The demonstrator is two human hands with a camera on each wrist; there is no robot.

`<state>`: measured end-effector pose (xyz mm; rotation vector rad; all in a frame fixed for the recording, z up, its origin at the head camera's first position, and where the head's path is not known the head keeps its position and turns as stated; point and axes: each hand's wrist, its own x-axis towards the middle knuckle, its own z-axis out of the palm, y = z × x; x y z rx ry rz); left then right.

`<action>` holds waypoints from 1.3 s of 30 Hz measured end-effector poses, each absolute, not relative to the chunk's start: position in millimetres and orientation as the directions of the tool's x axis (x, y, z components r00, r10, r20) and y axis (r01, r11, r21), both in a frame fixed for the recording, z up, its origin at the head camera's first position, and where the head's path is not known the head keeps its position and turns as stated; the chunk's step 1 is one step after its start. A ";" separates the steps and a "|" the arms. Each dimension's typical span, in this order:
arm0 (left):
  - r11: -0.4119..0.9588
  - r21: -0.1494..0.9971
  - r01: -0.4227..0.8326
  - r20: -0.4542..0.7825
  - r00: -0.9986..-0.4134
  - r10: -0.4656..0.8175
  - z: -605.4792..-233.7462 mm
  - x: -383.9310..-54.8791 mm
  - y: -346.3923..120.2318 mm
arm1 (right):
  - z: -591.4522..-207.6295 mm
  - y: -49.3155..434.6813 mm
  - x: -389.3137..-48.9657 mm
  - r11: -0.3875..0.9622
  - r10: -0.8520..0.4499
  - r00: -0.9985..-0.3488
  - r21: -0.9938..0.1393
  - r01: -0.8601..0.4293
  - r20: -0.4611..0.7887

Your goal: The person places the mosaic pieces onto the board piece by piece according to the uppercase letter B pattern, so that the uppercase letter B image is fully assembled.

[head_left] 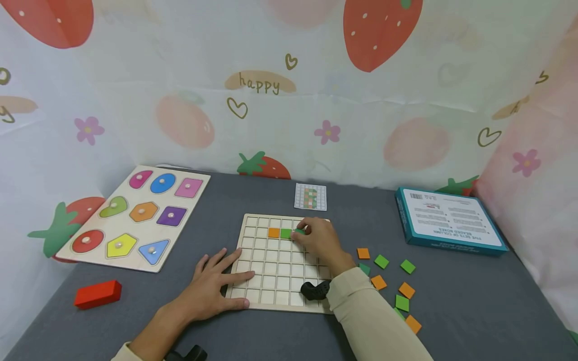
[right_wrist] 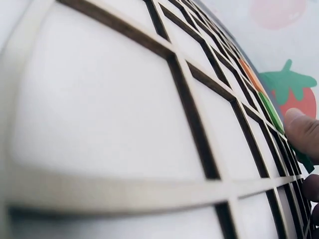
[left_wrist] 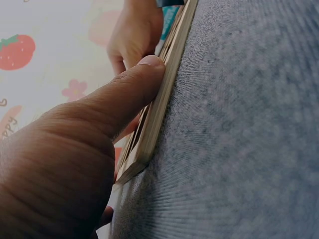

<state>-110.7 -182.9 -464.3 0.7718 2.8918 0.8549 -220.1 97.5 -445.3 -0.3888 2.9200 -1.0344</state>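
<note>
A wooden grid board (head_left: pixel 289 307) with white square cells lies before me. In one of its upper rows sit an orange tile (head_left: pixel 273 232) and a light green tile (head_left: pixel 286 233), side by side. My right hand (head_left: pixel 321 241) pinches a dark green tile (right_wrist: pixel 303 160) at the cell just right of the light green one; the tile is tilted in the right wrist view. My left hand (head_left: pixel 209 286) rests with spread fingers on the board's left side, its thumb (left_wrist: pixel 144 74) against the near edge.
Loose orange, light green and dark green tiles (head_left: pixel 402 303) lie right of the board. Behind it is a small pattern card (head_left: pixel 317 207). A shape puzzle board (head_left: pixel 158 255) and a red block (head_left: pixel 98 294) are at left, a teal box (head_left: pixel 451 220) at right.
</note>
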 end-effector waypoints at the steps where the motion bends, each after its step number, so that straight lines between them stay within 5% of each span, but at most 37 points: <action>1: 0.727 0.517 0.452 0.108 -0.877 0.469 -464.1 -110.6 -183.0 | -446.0 96.9 -220.6 0.754 -0.237 -0.969 -0.616 -0.226 0.065; 39: 0.724 0.516 0.457 0.128 -0.877 0.462 -465.0 -110.6 -182.6 | -445.2 107.3 -216.0 0.658 -0.362 -0.924 -0.668 -0.348 0.124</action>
